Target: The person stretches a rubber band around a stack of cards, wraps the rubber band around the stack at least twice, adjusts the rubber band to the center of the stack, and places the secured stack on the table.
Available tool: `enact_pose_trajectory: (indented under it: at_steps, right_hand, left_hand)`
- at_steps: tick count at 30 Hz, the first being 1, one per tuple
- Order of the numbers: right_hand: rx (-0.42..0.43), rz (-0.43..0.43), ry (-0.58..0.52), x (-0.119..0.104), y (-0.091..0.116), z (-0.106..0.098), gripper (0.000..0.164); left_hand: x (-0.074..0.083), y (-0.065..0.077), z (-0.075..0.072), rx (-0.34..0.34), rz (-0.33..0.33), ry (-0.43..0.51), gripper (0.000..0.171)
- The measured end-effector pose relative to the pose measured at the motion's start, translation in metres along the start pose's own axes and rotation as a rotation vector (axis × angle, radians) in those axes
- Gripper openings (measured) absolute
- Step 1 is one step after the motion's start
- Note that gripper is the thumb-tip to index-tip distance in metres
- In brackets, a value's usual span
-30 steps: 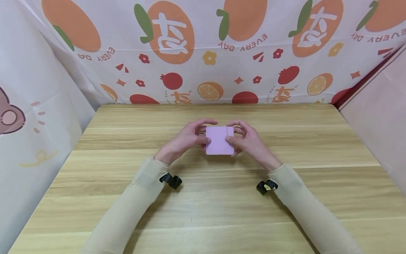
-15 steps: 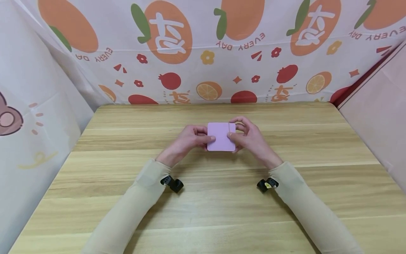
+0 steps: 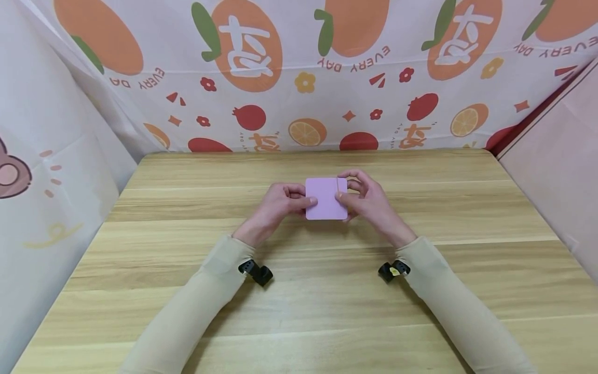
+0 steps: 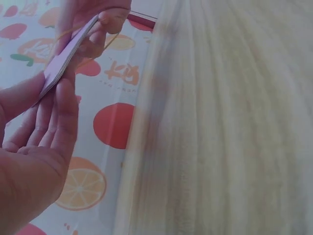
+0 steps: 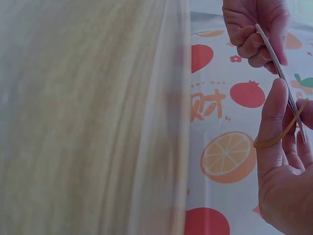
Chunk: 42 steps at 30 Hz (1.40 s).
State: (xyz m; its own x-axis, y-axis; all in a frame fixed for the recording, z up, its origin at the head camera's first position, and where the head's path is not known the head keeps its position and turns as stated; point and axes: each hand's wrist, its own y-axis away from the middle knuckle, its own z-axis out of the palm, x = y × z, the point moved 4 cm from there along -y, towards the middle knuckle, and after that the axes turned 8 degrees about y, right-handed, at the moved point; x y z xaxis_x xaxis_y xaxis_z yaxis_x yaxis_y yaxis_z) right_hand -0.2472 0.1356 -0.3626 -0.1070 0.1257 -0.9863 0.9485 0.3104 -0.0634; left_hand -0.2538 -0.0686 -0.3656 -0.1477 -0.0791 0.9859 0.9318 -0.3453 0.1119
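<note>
Both hands hold a thin lilac square stack of cards [image 3: 326,206] with rounded corners, tilted up above the table. My left hand [image 3: 279,201] pinches its left edge, thumb on the face and fingers behind. At the right edge, my right hand [image 3: 371,201] grips it likewise, thumb on the face near the band. A tan rubber band [image 5: 281,139] runs across the right part of the stack and is looped over the right index finger in the right wrist view. Seen edge-on in the left wrist view, the stack [image 4: 63,58] has several thin layers.
A wood-grain table [image 3: 299,301] spreads under the arms. Its far edge meets a fruit-print cloth [image 3: 306,104], and pale cloths hang at left and right. Black camera straps [image 3: 256,271] sit on both sleeved wrists.
The left index finger, raised over the top edge a second ago, has come down behind the stack. The left thumb has slid farther in on the face; the right hand keeps its hold.
</note>
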Motion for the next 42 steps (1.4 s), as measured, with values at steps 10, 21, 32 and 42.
enact_pose_trajectory:
  at_steps: [10,21,32,42]
  right_hand:
    - [0.024,0.018,-0.038,0.002,-0.002,0.003,0.045]
    - [0.015,0.041,-0.005,0.004,0.0,0.009,0.022]
    - [-0.096,0.047,-0.042,0.012,0.001,0.016,0.031]
    - [-0.39,-0.012,0.175,0.009,0.011,0.032,0.025]
  left_hand:
    - [0.004,-0.001,-0.005,0.073,0.056,0.045,0.019]
    - [0.009,0.001,-0.005,0.169,0.015,0.075,0.018]
    - [0.02,0.0,-0.02,0.27,0.085,0.248,0.009]
    - [0.014,-0.005,-0.039,0.361,0.029,0.366,0.003]
